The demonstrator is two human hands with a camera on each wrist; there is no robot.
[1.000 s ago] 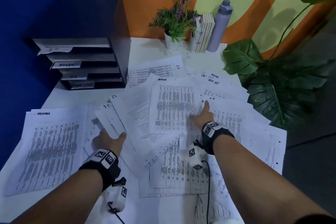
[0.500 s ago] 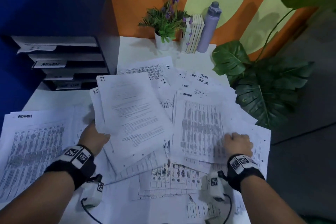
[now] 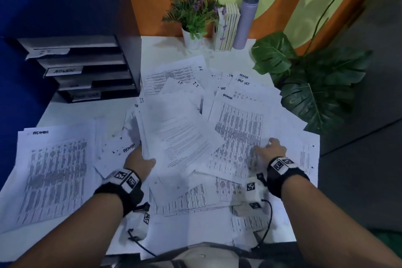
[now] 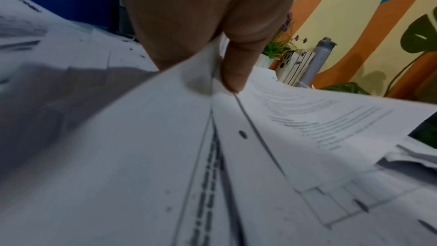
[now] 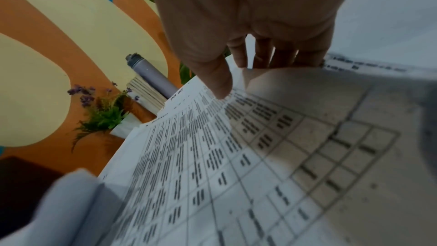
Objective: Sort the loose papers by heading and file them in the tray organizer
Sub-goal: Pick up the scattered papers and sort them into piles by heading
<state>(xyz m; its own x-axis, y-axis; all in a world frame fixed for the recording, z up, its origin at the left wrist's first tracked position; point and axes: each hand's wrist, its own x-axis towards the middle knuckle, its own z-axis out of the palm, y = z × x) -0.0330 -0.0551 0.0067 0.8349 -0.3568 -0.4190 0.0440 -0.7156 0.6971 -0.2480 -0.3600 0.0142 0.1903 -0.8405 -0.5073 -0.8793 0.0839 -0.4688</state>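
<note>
Loose printed papers (image 3: pixel 217 198) cover the white table. My left hand (image 3: pixel 139 159) grips the near-left edge of a small stack of text sheets (image 3: pixel 180 132), raised off the pile; in the left wrist view its thumb (image 4: pixel 232 70) presses on top of the stack of text sheets (image 4: pixel 319 119). My right hand (image 3: pixel 269 148) pinches the near-right edge of a table sheet headed ADMIN (image 3: pixel 237 128): the thumb (image 5: pixel 220 81) lies on the ADMIN sheet (image 5: pixel 212 156) and the fingers disappear behind its edge. The black tray organizer (image 3: pixel 128 50) stands at the back left, its trays labelled.
A separate ADMIN pile (image 3: pixel 54 169) lies at the near left. A potted plant (image 3: pixel 193 17), books (image 3: pixel 227 26) and a grey bottle (image 3: pixel 245 17) stand at the back. Large green leaves (image 3: pixel 313 85) overhang the table's right edge (image 3: pixel 318 159).
The left hand has lifted the text sheets off the pile. The right hand dragged the ADMIN table sheet rightward and nearer, and now has its edge between thumb and fingers.
</note>
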